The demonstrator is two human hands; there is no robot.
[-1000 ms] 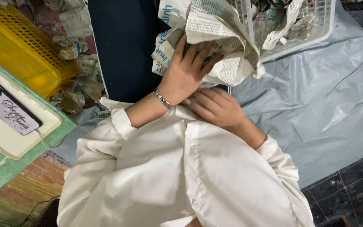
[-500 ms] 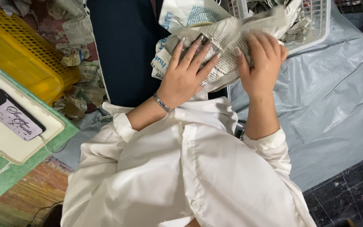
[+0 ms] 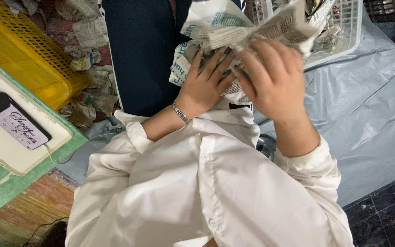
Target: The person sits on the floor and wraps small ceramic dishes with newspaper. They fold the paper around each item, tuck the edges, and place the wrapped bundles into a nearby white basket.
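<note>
A crumpled bundle of newspaper (image 3: pixel 234 27) is held up in front of me, over my white shirt. My left hand (image 3: pixel 204 87), with a thin bracelet at the wrist, presses flat against the bundle's lower left side, fingers spread. My right hand (image 3: pixel 273 80) covers the bundle's right side from the front, fingers curled onto the paper. What the paper wraps, if anything, is hidden.
A white plastic basket (image 3: pixel 344 41) with crumpled paper sits at the upper right on a grey plastic sheet (image 3: pixel 366 119). A yellow crate (image 3: pixel 28 59) stands at the upper left, paper scraps beside it. A phone (image 3: pixel 12 120) lies on a white tray at left.
My right hand rose from below the left wrist to the right side of the paper bundle, then closed over its front. The left hand stayed on the bundle.
</note>
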